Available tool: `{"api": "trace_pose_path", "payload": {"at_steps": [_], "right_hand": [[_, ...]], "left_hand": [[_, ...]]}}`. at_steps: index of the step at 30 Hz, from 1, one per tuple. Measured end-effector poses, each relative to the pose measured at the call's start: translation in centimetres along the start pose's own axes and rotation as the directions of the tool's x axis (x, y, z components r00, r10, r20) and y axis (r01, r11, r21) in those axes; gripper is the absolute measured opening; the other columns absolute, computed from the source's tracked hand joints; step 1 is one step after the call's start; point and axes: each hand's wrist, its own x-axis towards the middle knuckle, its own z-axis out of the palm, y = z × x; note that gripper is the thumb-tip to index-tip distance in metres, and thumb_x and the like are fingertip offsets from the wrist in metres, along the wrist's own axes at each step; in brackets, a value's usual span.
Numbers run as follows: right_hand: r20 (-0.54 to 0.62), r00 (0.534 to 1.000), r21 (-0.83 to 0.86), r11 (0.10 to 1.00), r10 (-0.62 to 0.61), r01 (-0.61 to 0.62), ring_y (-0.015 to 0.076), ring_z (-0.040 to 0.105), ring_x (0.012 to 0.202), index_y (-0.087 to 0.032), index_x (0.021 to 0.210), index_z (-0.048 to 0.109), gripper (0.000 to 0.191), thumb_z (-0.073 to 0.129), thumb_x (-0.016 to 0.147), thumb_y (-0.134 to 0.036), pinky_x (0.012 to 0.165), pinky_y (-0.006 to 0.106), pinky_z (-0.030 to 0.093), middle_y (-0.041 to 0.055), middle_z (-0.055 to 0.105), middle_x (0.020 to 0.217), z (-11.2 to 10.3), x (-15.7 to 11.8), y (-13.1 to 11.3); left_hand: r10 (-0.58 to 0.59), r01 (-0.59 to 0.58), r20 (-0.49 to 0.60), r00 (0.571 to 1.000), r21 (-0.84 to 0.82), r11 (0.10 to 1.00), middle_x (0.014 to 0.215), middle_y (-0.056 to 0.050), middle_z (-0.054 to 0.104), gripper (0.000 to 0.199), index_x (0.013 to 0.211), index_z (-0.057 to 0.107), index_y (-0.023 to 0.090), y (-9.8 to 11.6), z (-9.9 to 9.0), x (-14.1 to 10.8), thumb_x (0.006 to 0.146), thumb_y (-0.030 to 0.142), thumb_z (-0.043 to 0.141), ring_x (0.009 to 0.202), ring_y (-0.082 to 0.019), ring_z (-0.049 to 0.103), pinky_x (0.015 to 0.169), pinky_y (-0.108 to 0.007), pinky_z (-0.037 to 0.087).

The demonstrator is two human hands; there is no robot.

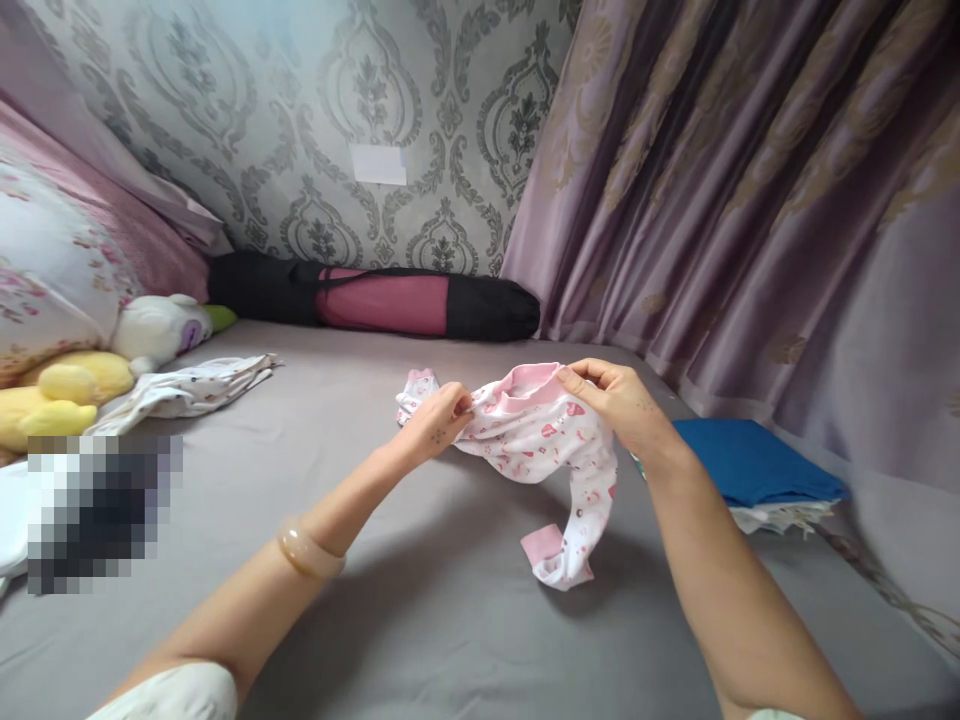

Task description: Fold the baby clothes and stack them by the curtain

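A small white shirt [525, 440] with a pink print and pink neckband hangs between my hands over a grey sheet. My left hand [442, 415] pinches its left shoulder, fingers closed on the cloth. At the right end of the neckband, my right hand [611, 395] grips the fabric between thumb and fingers. One sleeve with a pink cuff dangles down at the right. The other sleeve's cuff shows beyond my left hand.
A blue folded cloth [757, 460] tops a stack at the right. Along the wall lies a black and maroon bag [382, 300]. Plush toys [161, 328] and a crumpled white garment [199, 388] lie at the left. Purple curtains [675, 180] hang at the right.
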Motion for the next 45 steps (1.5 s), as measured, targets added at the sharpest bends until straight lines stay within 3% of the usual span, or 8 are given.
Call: {"api": "trace_pose_path", "payload": {"at_steps": [3,11,22,26,30,33,38,45], "right_hand": [[0.005,1.0,0.013,1.0,0.017,-0.017,0.0138,0.056,0.066,-0.02,0.08,0.071,0.037,0.075,0.072,-0.056,0.061,0.025,0.044,0.0007,0.067,0.076,-0.2,0.2,0.3],[0.084,0.995,-0.035,0.998,0.047,-0.044,0.0172,0.06,0.075,-0.02,0.083,0.073,0.042,0.075,0.07,-0.06,0.068,0.027,0.046,0.0028,0.07,0.082,-0.3,0.6,0.7],[0.313,0.95,-0.085,0.996,-0.001,0.029,0.0196,0.062,0.087,-0.022,0.092,0.072,0.041,0.071,0.074,-0.059,0.077,0.031,0.047,0.0032,0.071,0.092,0.4,1.0,-0.6],[0.314,0.949,0.007,1.0,-0.027,0.027,0.0186,0.062,0.084,-0.021,0.091,0.071,0.04,0.071,0.074,-0.058,0.076,0.031,0.048,0.0029,0.07,0.09,2.2,0.8,-0.9],[0.289,0.957,0.094,0.996,-0.03,0.003,0.0174,0.062,0.082,-0.021,0.089,0.071,0.037,0.073,0.074,-0.055,0.075,0.03,0.048,0.002,0.071,0.089,4.0,0.8,-0.4],[0.253,0.966,0.047,0.998,-0.046,0.036,0.0178,0.063,0.082,-0.02,0.085,0.071,0.035,0.074,0.073,-0.053,0.076,0.031,0.047,0.0026,0.071,0.087,4.6,0.8,-0.2],[0.252,0.967,0.049,0.998,-0.042,0.03,0.0171,0.063,0.08,-0.02,0.087,0.071,0.034,0.074,0.074,-0.052,0.075,0.03,0.047,0.0028,0.071,0.089,4.0,0.7,-0.1],[0.301,0.953,0.051,0.999,-0.033,0.019,0.0172,0.063,0.081,-0.02,0.088,0.071,0.033,0.072,0.076,-0.051,0.075,0.03,0.047,0.0026,0.071,0.089,4.5,0.3,-0.2]], "left_hand": [[-0.022,0.019,-0.021,1.0,-0.125,0.992,0.081,-0.001,0.057,0.005,0.08,0.053,0.021,0.5,-1.3,0.4,0.076,0.018,0.052,0.075,-0.015,0.053,0.065,-0.026,0.043],[-0.418,0.356,-0.001,0.908,-0.523,0.774,0.056,0.004,0.044,0.007,0.065,0.052,0.018,1.7,-3.7,2.2,0.059,0.022,0.05,0.049,-0.009,0.039,0.045,-0.021,0.027],[-0.174,0.268,0.272,0.946,-0.359,0.894,0.076,-0.002,0.066,0.028,0.085,0.073,0.016,5.2,-11.3,0.9,0.067,0.038,0.078,0.068,-0.014,0.057,0.056,-0.022,0.038],[-0.256,0.315,0.191,0.948,-0.69,0.652,0.069,-0.002,0.067,0.028,0.077,0.072,0.016,5.6,-10.5,0.1,0.067,0.041,0.08,0.061,-0.013,0.059,0.057,-0.023,0.043],[-0.448,0.347,0.162,0.879,-0.862,0.369,0.067,-0.006,0.068,0.039,0.076,0.071,0.014,4.6,-7.8,-0.1,0.064,0.049,0.081,0.061,-0.018,0.063,0.06,-0.028,0.049],[-0.511,0.422,0.177,0.841,-0.807,0.414,0.063,-0.005,0.066,0.04,0.069,0.068,0.014,3.7,-6.8,-0.4,0.064,0.051,0.081,0.056,-0.016,0.061,0.054,-0.025,0.047],[-0.431,0.459,0.225,0.874,-0.673,0.58,0.064,-0.001,0.067,0.033,0.074,0.072,0.015,3.8,-7.7,-0.7,0.063,0.044,0.084,0.054,-0.011,0.057,0.049,-0.021,0.041],[-0.376,0.483,0.311,0.873,-0.659,0.577,0.066,0.0,0.067,0.025,0.075,0.073,0.016,4.0,-6.9,-0.6,0.061,0.034,0.083,0.056,-0.012,0.058,0.051,-0.022,0.043]]}}
